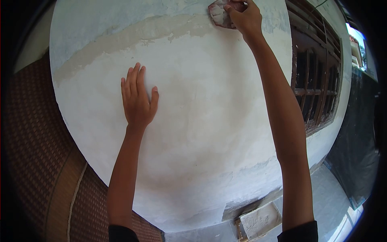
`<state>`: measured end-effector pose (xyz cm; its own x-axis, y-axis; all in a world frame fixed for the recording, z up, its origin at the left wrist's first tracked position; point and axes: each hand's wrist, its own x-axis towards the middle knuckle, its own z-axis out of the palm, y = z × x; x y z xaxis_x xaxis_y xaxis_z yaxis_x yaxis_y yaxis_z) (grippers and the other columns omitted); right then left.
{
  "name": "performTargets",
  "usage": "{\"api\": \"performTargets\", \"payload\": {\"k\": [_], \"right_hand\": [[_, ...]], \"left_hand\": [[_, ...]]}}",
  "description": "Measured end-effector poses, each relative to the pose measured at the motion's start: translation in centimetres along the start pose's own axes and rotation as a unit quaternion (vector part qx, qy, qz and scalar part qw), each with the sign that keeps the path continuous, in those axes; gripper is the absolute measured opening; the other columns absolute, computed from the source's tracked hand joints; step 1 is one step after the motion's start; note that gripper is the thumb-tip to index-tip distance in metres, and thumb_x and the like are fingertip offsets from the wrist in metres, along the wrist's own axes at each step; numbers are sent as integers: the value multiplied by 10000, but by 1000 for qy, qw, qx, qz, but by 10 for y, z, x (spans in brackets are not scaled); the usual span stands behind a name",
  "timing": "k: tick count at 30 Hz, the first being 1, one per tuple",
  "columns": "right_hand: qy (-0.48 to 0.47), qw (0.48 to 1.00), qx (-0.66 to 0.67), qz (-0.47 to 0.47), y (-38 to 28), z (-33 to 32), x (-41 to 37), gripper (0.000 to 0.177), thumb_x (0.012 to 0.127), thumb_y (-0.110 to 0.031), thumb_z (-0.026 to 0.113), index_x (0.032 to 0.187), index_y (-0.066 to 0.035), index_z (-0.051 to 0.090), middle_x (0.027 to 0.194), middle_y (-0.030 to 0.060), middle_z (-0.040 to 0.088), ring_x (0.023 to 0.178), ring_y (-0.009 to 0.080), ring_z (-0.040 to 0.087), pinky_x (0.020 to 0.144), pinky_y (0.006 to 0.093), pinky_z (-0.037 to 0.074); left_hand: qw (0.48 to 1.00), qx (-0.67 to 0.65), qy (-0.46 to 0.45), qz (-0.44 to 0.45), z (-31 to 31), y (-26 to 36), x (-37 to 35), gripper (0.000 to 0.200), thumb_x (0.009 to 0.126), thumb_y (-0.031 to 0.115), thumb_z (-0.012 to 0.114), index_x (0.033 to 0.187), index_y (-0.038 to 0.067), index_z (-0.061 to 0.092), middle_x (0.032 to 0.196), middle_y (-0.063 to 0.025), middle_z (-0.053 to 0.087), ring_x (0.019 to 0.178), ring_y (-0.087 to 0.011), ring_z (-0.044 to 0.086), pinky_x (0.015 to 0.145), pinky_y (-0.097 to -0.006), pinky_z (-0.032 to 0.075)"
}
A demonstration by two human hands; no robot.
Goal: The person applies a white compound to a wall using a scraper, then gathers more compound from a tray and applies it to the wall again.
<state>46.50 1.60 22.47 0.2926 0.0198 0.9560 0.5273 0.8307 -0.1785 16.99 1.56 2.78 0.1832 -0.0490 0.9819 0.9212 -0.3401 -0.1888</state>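
My right hand [246, 18] is closed on a reddish-brown putty scraper [221, 15], its flat face smeared with whitish putty. The scraper lies against the upper part of a white wall [201, 92], at the right end of a grey-beige putty band [133, 35]. Lower and to the left, my left hand [138, 99] is laid on the wall with the palm toward it and the fingers stretched upward. Nothing is in that hand. Above the band the wall surface has a bluish-grey, patchy look.
On the floor at the wall's foot stands a tray [261, 221] with whitish putty in it. A brown wooden window [316, 80] with bars is at the right, beside a dark sheet [356, 133]. Brown woven panelling [32, 133] runs along the left.
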Motion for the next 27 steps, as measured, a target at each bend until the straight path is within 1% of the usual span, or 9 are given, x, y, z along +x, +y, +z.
{"api": "performTargets", "payload": {"k": [3,6,11,15,17,20,21,23,27], "right_hand": [[-56,997,48,-8,-28,14,-17,232,852,-72,756,1054,-34,648,957,132,718,898,203,686,814,297,540],[-87,996,5,-7,-7,25,-15,241,846,-78,759,1052,-25,644,959,127,721,895,201,689,830,297,539],[34,999,14,19,-2,6,-7,217,878,-62,732,1054,11,628,969,146,721,900,211,694,819,308,548],[-52,999,7,-15,-21,23,-30,260,881,-90,739,1090,6,619,972,173,713,927,260,693,833,343,545],[-24,999,-43,1,-15,16,-32,251,887,-72,726,1096,6,611,967,164,712,906,246,697,814,338,550],[-2,996,28,87,4,-10,-13,223,897,-26,701,1094,3,599,951,136,694,823,194,692,668,297,565],[53,996,66,23,11,-4,-9,222,901,-26,698,1096,4,595,950,136,688,809,187,685,634,287,563],[33,994,57,90,-8,-7,-15,219,901,-35,699,1091,1,598,932,134,689,805,192,682,662,300,564],[-40,998,43,1,-7,8,-26,240,890,-59,719,1093,-1,606,943,139,698,860,205,682,792,317,544]], "left_hand": [[1000,2,1,3,0,0,2,621,921,165,542,1506,57,365,1582,-97,356,1488,-298,276,1226,-533,169],[1000,4,-5,1,0,0,2,620,923,169,540,1507,55,364,1583,-96,353,1489,-299,273,1226,-533,168],[1000,13,-4,-2,0,0,-1,618,928,184,536,1507,57,364,1584,-97,353,1491,-298,271,1227,-529,167],[1000,6,-3,0,0,0,0,619,929,189,537,1510,64,363,1584,-96,353,1491,-298,271,1228,-526,166],[1000,0,-4,2,0,0,1,620,929,189,538,1511,66,363,1584,-96,353,1491,-298,271,1228,-526,166],[1000,10,-4,-4,-1,1,0,619,930,188,536,1511,62,362,1583,-97,355,1491,-298,273,1227,-526,165],[1000,20,2,-2,0,1,0,621,923,192,554,1505,60,378,1578,-97,369,1485,-292,290,1224,-517,183],[1000,27,9,2,0,3,1,624,917,196,572,1499,59,394,1573,-98,382,1480,-286,306,1222,-507,201],[1000,14,-7,1,0,0,0,619,929,181,538,1509,53,364,1581,-106,358,1488,-304,280,1226,-526,167]]}}
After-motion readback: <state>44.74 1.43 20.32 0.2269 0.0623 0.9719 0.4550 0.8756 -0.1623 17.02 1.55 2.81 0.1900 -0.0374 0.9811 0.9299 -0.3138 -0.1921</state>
